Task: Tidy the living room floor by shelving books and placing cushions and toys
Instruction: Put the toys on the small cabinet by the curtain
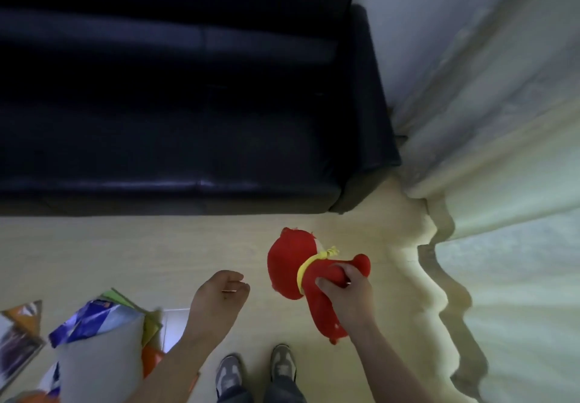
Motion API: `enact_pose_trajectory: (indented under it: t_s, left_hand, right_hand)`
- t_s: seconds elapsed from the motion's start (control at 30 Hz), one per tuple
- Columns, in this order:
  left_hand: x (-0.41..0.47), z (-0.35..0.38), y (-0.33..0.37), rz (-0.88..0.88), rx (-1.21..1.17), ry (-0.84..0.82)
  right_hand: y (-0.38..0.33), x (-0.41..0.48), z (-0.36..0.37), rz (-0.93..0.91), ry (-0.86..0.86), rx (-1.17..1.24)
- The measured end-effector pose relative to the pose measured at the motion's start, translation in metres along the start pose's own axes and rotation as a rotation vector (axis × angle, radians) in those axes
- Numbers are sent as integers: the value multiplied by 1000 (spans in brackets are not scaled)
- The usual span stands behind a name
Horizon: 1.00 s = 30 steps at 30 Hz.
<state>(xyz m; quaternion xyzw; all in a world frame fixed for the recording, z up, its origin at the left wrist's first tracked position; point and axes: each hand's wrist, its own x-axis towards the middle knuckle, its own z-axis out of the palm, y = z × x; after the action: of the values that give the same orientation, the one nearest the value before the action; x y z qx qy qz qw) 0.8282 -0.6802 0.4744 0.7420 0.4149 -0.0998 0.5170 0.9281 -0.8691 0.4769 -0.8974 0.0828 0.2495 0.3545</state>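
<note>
A red plush toy (290, 264) with a yellow scarf hangs above the pale floor, just in front of the dark sofa (175, 104). My right hand (348, 291) is shut on the toy's body below the scarf. My left hand (219, 296) hovers left of the toy, fingers loosely curled and holding nothing. At the lower left a grey cushion (100, 362) lies on the floor over several books and magazines (91, 315).
Long pale curtains (502, 183) fall to the floor on the right, their hem bunched beside the sofa's arm. More magazines (18, 340) lie at the far left edge. My two shoes (257, 368) stand on the wooden floor (125, 252) at the bottom centre.
</note>
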Motion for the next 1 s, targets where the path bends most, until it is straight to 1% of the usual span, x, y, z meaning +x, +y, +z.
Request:
enact_pose_trajectory:
  t_s: [0.13, 0.23, 0.3, 0.47, 0.7, 0.87, 1.0]
  left_hand:
    - [-63, -12, 55, 94, 23, -18]
    - [-92, -19, 87, 199, 74, -25]
    - [-115, -21, 109, 275, 121, -47]
    - [-160, -13, 149, 413, 151, -144]
    - [-235, 39, 197, 637, 230, -350]
    - [-316, 98, 214, 791, 268, -532]
    - [-388, 148, 213, 867, 258, -680]
  right_hand:
    - [-25, -62, -75, -7, 66, 70]
    - [-39, -96, -118, 1, 135, 183]
    - [-41, -126, -145, 20, 192, 257]
    - [-29, -185, -190, 41, 346, 318]
    - [24, -274, -256, 59, 607, 452]
    - [87, -351, -301, 100, 827, 512]
    - [143, -421, -328, 137, 970, 582]
